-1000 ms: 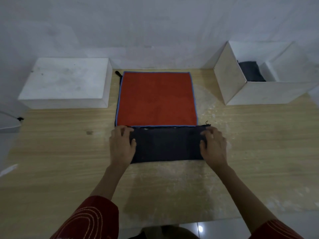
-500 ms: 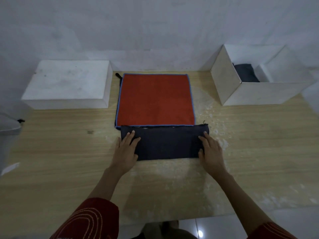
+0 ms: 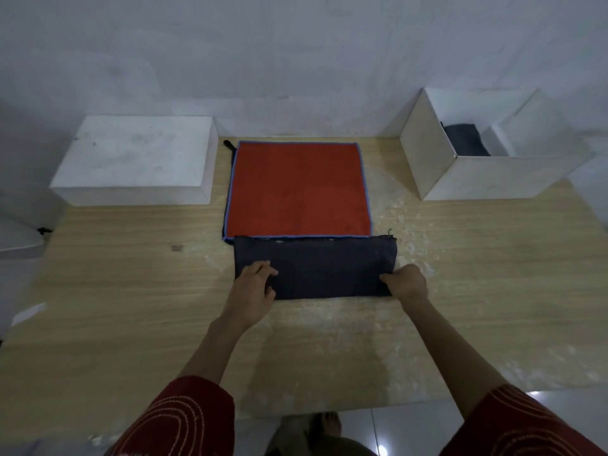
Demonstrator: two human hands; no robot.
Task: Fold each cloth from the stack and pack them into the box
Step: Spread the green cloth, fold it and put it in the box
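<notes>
**Fingers grip both near corners of the dark folded cloth**

Curled fingers of the left hand pinch the strip's lower-left corner, with the thumb lying on top of the fabric. The right hand grasps the lower-right corner in the same way, its thumb pointing inward along the near edge. Between the hands, the dark folded cloth lies flat at the centre of the frame on the wooden table. Its far edge meets the near edge of the red cloth, which is spread just above it. At upper right an open white box holds a second dark cloth. At upper left sits a white block.
</notes>
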